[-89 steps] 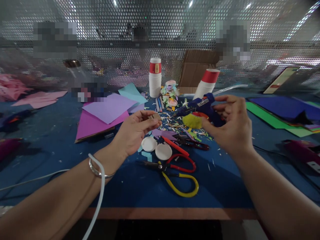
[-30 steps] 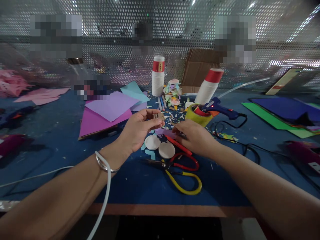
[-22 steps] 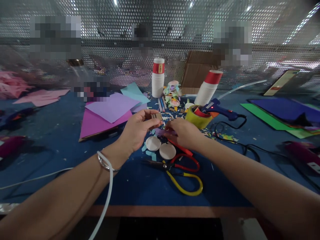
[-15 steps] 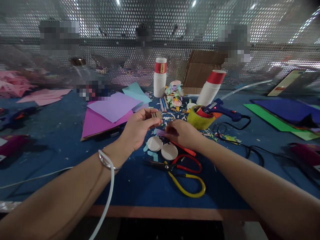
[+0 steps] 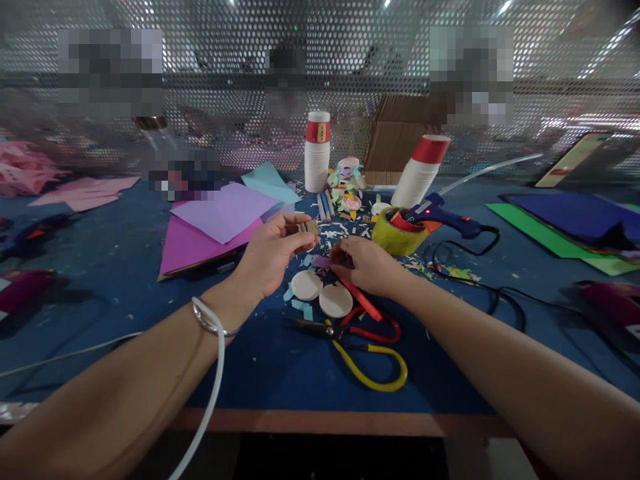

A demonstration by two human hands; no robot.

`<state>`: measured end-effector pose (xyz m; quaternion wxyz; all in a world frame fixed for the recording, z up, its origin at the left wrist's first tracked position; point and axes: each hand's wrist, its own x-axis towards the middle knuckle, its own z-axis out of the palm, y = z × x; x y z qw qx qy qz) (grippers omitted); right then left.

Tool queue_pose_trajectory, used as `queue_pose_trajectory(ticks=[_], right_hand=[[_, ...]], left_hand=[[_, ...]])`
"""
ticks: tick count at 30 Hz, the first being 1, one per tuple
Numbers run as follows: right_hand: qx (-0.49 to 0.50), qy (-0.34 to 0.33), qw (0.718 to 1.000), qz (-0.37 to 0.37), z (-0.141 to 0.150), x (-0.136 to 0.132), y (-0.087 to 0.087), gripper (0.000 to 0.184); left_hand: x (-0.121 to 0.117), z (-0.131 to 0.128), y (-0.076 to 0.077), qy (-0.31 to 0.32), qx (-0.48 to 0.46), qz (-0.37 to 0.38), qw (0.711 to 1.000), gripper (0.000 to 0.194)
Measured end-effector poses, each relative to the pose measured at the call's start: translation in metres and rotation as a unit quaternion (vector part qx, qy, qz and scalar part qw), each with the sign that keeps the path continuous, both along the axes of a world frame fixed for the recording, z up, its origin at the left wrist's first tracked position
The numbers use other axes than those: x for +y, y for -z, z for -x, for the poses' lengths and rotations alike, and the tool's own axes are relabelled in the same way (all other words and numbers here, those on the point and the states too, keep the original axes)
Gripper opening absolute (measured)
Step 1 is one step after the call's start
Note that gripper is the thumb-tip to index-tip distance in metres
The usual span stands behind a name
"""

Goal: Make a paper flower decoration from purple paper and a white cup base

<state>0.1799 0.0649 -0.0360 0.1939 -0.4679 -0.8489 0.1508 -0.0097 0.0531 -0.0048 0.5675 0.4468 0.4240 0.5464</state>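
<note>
Head view: a small brown piece (image 5: 311, 228) is being pinched between the thumb and fingertips of the left hand (image 5: 270, 252), which is being held up a bit above the blue table (image 5: 125, 300). What the piece actually is can't really be told, too small and blurry. A purple paper scrap (image 5: 323, 261) is being gripped by the right hand (image 5: 367, 265), fingers closed together on it, low down at the tabletop just right of the left hand. Two white round discs (image 5: 320, 293) are lying just below both hands, touching each other. Yellow-handled scissors (image 5: 363, 360) and red-handled scissors (image 5: 373, 317) are sitting right beside the discs, nearer the table edge. A yellow tape roll (image 5: 397, 233) and a blue glue gun (image 5: 445, 217) are resting to the right of the hands, behind them. Purple and pink paper sheets (image 5: 210, 227) are lying to the left.
</note>
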Motion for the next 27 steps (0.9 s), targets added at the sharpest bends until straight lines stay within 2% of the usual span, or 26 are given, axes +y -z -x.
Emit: queue_pose_trajectory(ticks=[4,7,16,19,24,27], right_hand=[[0.013,0.010,1.000,-0.004,-0.001,0.001,-0.001,0.003],[0.034,0.027,0.999,-0.015,-0.003,0.002,-0.001,0.008],[0.132,0.076,0.988,-0.036,-0.013,-0.001,-0.006,0.010],[0.163,0.075,0.983,-0.030,-0.015,-0.003,-0.009,0.013],[0.192,0.065,0.979,-0.020,-0.016,-0.006,-0.012,0.017],[0.205,0.058,0.977,-0.012,-0.016,-0.008,-0.012,0.019]], left_hand=[[0.000,0.000,-0.001,-0.002,0.004,0.000,1.000,0.032],[0.000,0.001,-0.001,-0.004,0.001,-0.002,1.000,0.032],[0.001,0.002,0.000,0.014,0.018,0.014,1.000,0.018],[0.000,0.003,0.001,0.048,0.054,0.020,0.997,0.014],[-0.003,0.003,0.006,0.138,0.115,0.055,0.982,0.033],[-0.001,0.004,0.009,0.144,0.149,0.057,0.977,0.037]])
